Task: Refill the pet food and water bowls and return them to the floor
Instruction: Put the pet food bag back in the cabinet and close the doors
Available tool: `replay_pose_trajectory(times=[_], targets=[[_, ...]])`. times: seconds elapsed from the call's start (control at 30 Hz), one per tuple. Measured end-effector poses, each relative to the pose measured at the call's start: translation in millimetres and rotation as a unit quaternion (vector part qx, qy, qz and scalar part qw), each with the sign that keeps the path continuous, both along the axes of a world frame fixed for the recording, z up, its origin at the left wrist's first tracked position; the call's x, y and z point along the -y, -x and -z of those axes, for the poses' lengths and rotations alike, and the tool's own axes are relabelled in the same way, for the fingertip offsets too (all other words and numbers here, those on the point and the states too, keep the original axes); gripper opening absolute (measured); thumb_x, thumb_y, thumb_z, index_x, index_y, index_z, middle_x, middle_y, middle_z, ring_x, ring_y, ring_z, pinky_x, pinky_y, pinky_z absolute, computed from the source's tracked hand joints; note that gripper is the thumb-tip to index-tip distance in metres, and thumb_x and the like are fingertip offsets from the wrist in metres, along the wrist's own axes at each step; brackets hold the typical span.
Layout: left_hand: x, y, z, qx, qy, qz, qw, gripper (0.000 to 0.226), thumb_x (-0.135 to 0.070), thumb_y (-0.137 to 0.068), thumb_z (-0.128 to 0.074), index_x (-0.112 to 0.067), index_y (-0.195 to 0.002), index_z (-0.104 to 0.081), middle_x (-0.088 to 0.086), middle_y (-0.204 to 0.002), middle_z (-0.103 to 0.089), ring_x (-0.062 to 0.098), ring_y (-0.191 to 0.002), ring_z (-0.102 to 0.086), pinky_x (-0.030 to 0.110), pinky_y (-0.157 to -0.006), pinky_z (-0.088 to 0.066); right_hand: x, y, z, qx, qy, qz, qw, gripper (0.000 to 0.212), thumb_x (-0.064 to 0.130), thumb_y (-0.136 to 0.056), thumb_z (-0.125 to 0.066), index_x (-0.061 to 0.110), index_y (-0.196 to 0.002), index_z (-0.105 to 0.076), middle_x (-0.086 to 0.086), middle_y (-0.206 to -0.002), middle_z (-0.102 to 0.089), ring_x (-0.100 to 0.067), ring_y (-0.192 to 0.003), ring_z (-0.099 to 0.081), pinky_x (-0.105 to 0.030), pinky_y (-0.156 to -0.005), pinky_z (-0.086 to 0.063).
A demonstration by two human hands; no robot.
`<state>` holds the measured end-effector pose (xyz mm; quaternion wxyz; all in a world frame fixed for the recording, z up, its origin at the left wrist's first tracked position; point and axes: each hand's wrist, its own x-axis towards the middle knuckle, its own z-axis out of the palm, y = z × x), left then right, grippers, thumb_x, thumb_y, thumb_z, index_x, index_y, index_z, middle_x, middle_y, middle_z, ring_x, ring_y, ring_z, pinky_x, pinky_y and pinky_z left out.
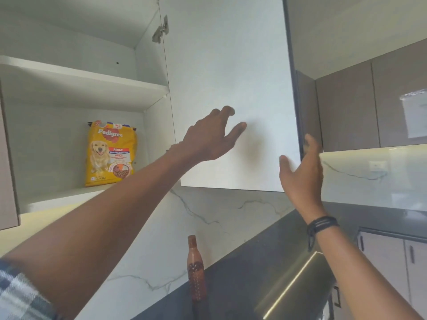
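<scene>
The lower cupboard shelf carries a yellow dog food bag, upright near its right end. A brown bottle stands at the dark desk's back edge.

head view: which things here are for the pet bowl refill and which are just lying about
For the job: dog food bag on the cabinet shelf; cabinet door, right hand at its edge.
Lying about: brown bottle on the counter; wall socket.
</scene>
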<state>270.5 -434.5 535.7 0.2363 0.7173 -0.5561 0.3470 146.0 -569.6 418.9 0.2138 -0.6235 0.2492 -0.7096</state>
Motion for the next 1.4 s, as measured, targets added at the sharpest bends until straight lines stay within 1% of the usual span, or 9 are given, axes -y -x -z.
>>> replay_pose_trajectory(times=[0.17,0.3,0.53,0.63,0.8,0.97,1.1,1.33,1.4], targets=[[-38,-14,15,-0.068,0.018,0.0,0.998,0.057,-0.066,-0.095,-0.034,-0.027,-0.137,-0.041,-0.001,-0.131,-0.055,0.026,-0.109,-0.059,0.045,-0.097,-0.046,-14,21,6,-0.015,-0.051,-0.048,0.997,0.049,0.012,-0.096,-0.062,0.01,-0.143,-0.047,-0.006,-0.138,-0.057,-0.025,-0.128,-0.051,-0.024,-0.095,-0.034],[-64,-17,19,-0.11,0.037,0.011,0.993,0.059,-0.065,-0.095,-0.036,-0.023,-0.136,-0.043,0.002,-0.131,-0.056,0.026,-0.111,-0.058,0.045,-0.098,-0.045,-47,25,9,-0.012,-0.028,-0.049,0.998,0.044,0.013,-0.093,-0.066,0.012,-0.136,-0.054,0.009,-0.114,-0.058,-0.008,-0.086,-0.055,-0.019,-0.082,-0.037],[-103,-13,6,-0.181,0.111,0.067,0.975,0.065,-0.071,-0.091,-0.038,-0.02,-0.13,-0.048,0.003,-0.127,-0.06,0.024,-0.108,-0.062,0.041,-0.095,-0.049,-118,-2,21,0.006,0.098,-0.071,0.993,0.04,0.015,-0.087,-0.071,0.017,-0.126,-0.063,0.003,-0.103,-0.062,0.0,-0.079,-0.057,-0.003,-0.07,-0.041],[-118,-10,-5,-0.212,0.17,0.088,0.958,0.065,-0.071,-0.091,-0.04,-0.021,-0.131,-0.048,-0.001,-0.123,-0.059,0.019,-0.111,-0.059,0.033,-0.088,-0.047,-148,-18,23,-0.017,0.152,-0.094,0.984,0.04,0.016,-0.085,-0.073,0.017,-0.125,-0.066,0.0,-0.092,-0.054,-0.005,-0.071,-0.059,-0.014,-0.068,-0.052],[-142,-14,-24,-0.249,0.272,0.115,0.923,0.074,-0.076,-0.082,-0.051,-0.023,-0.133,-0.044,-0.008,-0.111,-0.056,0.012,-0.102,-0.062,0.025,-0.078,-0.058,-192,-59,24,-0.017,0.241,-0.173,0.955,0.046,0.018,-0.08,-0.078,0.009,-0.123,-0.066,0.0,-0.092,-0.051,-0.01,-0.076,-0.061,-0.025,-0.069,-0.056],[-171,-48,-30,-0.16,0.328,0.031,0.931,0.026,-0.034,-0.093,-0.06,-0.013,-0.103,-0.048,-0.009,-0.081,-0.052,0.015,-0.077,-0.055,0.035,-0.076,-0.051,-240,-122,28,-0.044,0.295,-0.185,0.936,0.056,0.026,-0.08,-0.075,0.0,-0.128,-0.06,-0.008,-0.096,-0.052,-0.023,-0.081,-0.06,-0.032,-0.063,-0.056],[-202,-91,-27,-0.166,0.332,-0.031,0.928,0.034,-0.037,-0.096,-0.054,-0.009,-0.113,-0.048,0.006,-0.108,-0.06,0.028,-0.102,-0.058,0.046,-0.092,-0.051,-269,-171,27,-0.045,0.308,-0.175,0.934,0.058,0.027,-0.078,-0.077,0.001,-0.127,-0.061,-0.01,-0.096,-0.054,-0.025,-0.08,-0.058,-0.035,-0.062,-0.057],[-225,-143,-16,-0.11,0.342,-0.101,0.928,0.046,-0.043,-0.1,-0.047,-0.005,-0.126,-0.043,0.003,-0.098,-0.058,0.035,-0.101,-0.061,0.041,-0.075,-0.049,-262,-231,39,-0.068,0.364,-0.254,0.894,0.07,0.049,-0.091,-0.062,0.011,-0.147,-0.046,-0.009,-0.136,-0.049,-0.025,-0.123,-0.051,-0.038,-0.103,-0.044],[-226,-156,-10,-0.039,0.345,-0.13,0.929,0.051,-0.037,-0.104,-0.042,-0.006,-0.143,-0.032,0.01,-0.124,-0.056,0.031,-0.112,-0.057,0.032,-0.075,-0.042,-251,-246,40,-0.098,0.389,-0.251,0.881,0.071,0.056,-0.095,-0.053,0.015,-0.152,-0.04,-0.009,-0.149,-0.041,-0.025,-0.135,-0.042,-0.041,-0.112,-0.037]])
